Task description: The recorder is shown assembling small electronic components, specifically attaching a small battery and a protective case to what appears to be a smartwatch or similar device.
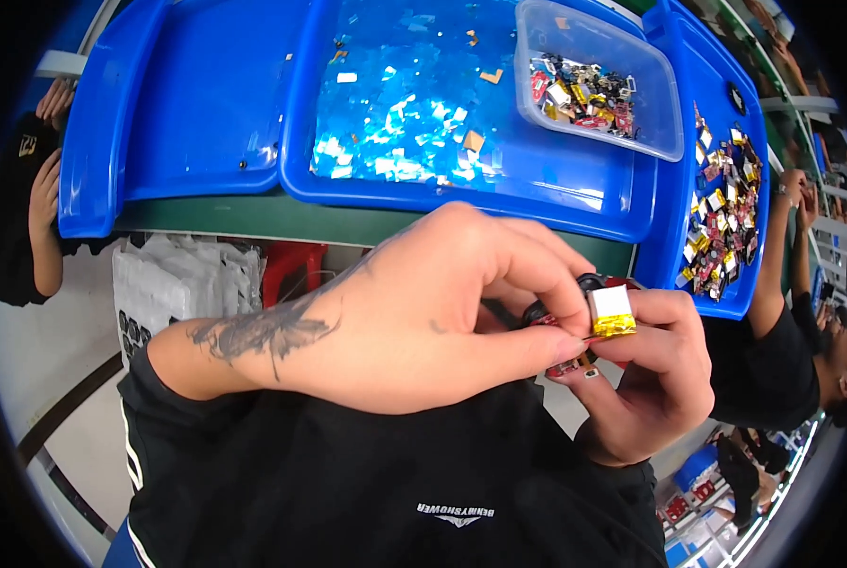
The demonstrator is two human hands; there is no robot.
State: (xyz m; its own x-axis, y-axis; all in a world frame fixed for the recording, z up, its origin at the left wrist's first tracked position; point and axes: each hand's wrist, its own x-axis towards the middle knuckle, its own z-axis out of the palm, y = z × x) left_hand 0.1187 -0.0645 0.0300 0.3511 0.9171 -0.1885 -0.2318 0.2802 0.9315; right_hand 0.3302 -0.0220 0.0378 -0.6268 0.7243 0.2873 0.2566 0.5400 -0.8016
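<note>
left hand (414,312): tattooed forearm crosses the view; thumb and forefinger are pinched tight on the small battery pack (611,312), a white cell with a gold foil end.
right hand (655,379): curled beneath, its grip closed around a small red circuit board (567,365) with a black round part above it; the palm side is hidden.
where the piece is: held in the air between both hands, in front of the chest, near the front edge of the green tabletop (253,216) and touching none of the trays.
step in hand: by the look of it, the cell is being worked apart from or against its board; which of the two cannot be told.
next move: it would call for a firm hold on the board and a careful pull or twist at the gold end, so the thin leads are not torn.
middle blue tray (594,194): strewn with shiny blue film scraps (395,104).
clear tub (655,118): holds mixed small parts.
right blue tray (755,222): holds many similar gold and red pieces.
other people: a hand at the far left, a person at the right.
</note>
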